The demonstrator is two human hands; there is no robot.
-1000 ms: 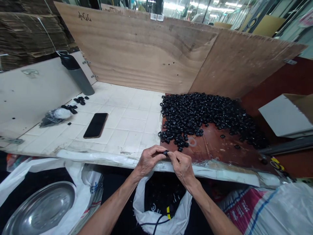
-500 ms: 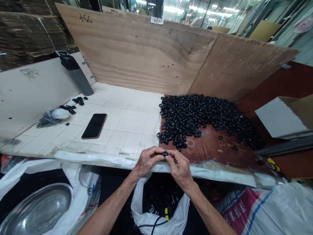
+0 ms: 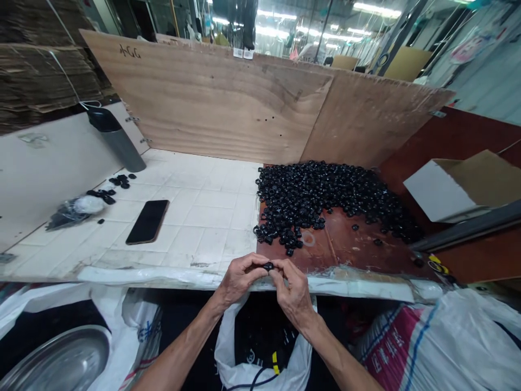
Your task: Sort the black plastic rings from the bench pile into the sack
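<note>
At tbl edge [image 3: 358,289]; LH [image 3: 240,278], RH [image 3: 293,289] pinch blk pc [image 3: 267,266]

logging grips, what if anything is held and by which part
A small black piece, pinched at opposite ends by the left hand and right hand; finer details are too small to tell.

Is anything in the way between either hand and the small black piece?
Nothing visible: the left hand and right hand both pinch the small black piece directly, near the table's front edge.
</note>
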